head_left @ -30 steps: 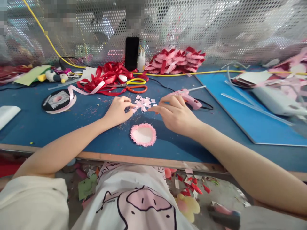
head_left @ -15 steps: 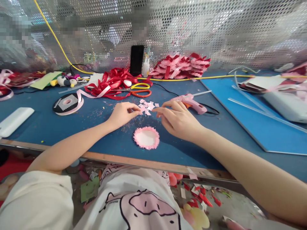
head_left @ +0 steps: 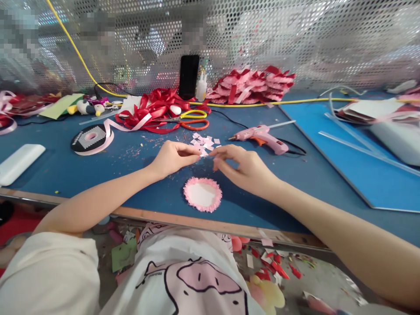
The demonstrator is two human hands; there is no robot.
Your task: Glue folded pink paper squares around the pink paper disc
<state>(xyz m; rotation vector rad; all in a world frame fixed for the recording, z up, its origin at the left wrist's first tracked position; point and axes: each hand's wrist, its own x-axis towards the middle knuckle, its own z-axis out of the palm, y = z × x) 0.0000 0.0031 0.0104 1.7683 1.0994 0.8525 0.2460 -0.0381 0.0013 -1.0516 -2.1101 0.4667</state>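
Observation:
A small pile of pale pink ribbon squares (head_left: pixel 206 141) lies on the blue tabletop between my hands. My left hand (head_left: pixel 172 158) is at its near left edge, thumb and forefinger pinched together; whatever lies between the tips is too small to make out. On the other side, my right hand (head_left: pixel 246 166) has its forefinger stretched toward the squares, with a gap to the thumb and nothing visible in it. Closer to me, a white oval piece with a ruffled pink border (head_left: pixel 202 194) lies flat, touched by neither hand.
A pink glue gun (head_left: pixel 264 136) lies right of the pile. Behind are scissors (head_left: pixel 193 120), tangled red ribbon (head_left: pixel 147 109), a propped phone (head_left: pixel 189 76) and stacked pink-red ruffles (head_left: pixel 252 85). A ribbon spool (head_left: pixel 92 139) and white device (head_left: pixel 21 164) sit left, a blue board (head_left: pixel 354 162) right.
My right hand has drawn back slightly toward me, its fingers more curled. The left hand has moved a little to the right, its thumb and forefinger pinched. The view has shifted slightly.

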